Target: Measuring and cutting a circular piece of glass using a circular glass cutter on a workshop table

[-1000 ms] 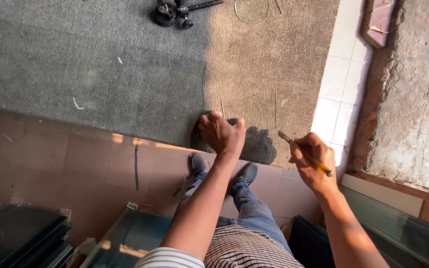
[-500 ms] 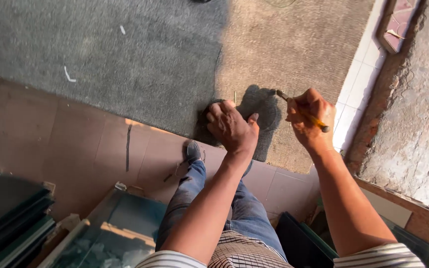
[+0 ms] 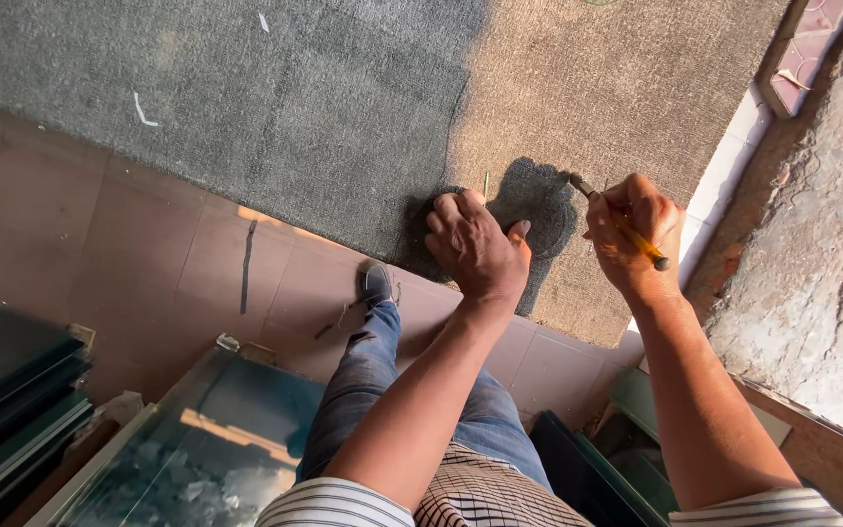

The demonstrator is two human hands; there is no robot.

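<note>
My left hand lies palm down with fingers spread at the near edge of a carpeted work surface, and nothing shows in its grip. To its right, my right hand is closed around a slim yellow-handled tool. The tool's dark tip points toward the tan part of the surface. The two hands are about a hand's width apart. Both cast dark shadows on the carpet.
Brown floor tiles lie below the table edge, with my jeans leg and dark shoe. Dark glass sheets are stacked at lower left beside a glass-topped box. A white tile strip and a rough wall border the right.
The view has tilted down, so the black tools at the far edge are out of frame. My right hand has moved up beside my left hand, which has shifted slightly right.
</note>
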